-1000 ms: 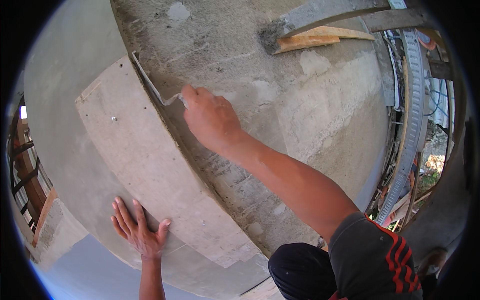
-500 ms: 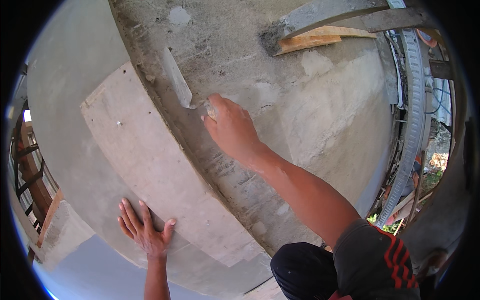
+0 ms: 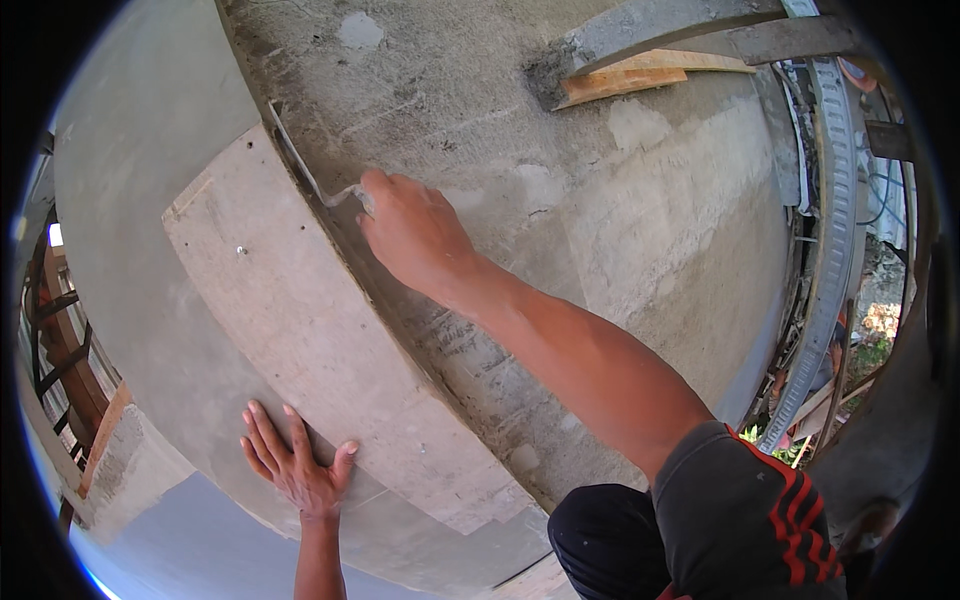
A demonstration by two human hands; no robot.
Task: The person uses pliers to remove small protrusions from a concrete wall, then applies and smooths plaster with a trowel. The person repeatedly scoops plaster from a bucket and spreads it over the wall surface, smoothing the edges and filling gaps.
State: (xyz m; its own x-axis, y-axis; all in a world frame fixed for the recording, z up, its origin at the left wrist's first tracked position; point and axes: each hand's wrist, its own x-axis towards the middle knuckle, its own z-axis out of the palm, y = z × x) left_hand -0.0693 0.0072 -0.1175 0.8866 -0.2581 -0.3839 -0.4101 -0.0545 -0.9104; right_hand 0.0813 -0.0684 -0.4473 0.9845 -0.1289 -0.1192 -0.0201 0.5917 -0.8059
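Observation:
My right hand [image 3: 415,232] is closed round the handle of a trowel [image 3: 297,160]. Its blade, seen nearly edge-on, lies along the long edge of a pale wooden board [image 3: 320,320], near the board's upper end; whether it touches cannot be told. The board lies flat on smooth grey plaster and has several small holes and nail heads in it. Against the board's lower left side, my left hand [image 3: 295,465] rests on the plaster with fingers spread and the thumb over the board. Rough cement [image 3: 500,140] stretches to the right of the board edge.
Wooden pieces [image 3: 625,85] and a grey beam [image 3: 670,25] jut in at the upper right. A perforated metal channel [image 3: 830,200] runs down the right side. Dark bars [image 3: 60,340] stand at the far left. My dark-clad knee [image 3: 605,535] is at the bottom.
My right hand has moved left with the trowel, and its blade has turned from showing its face to nearly edge-on beside the board. My left hand stays in place.

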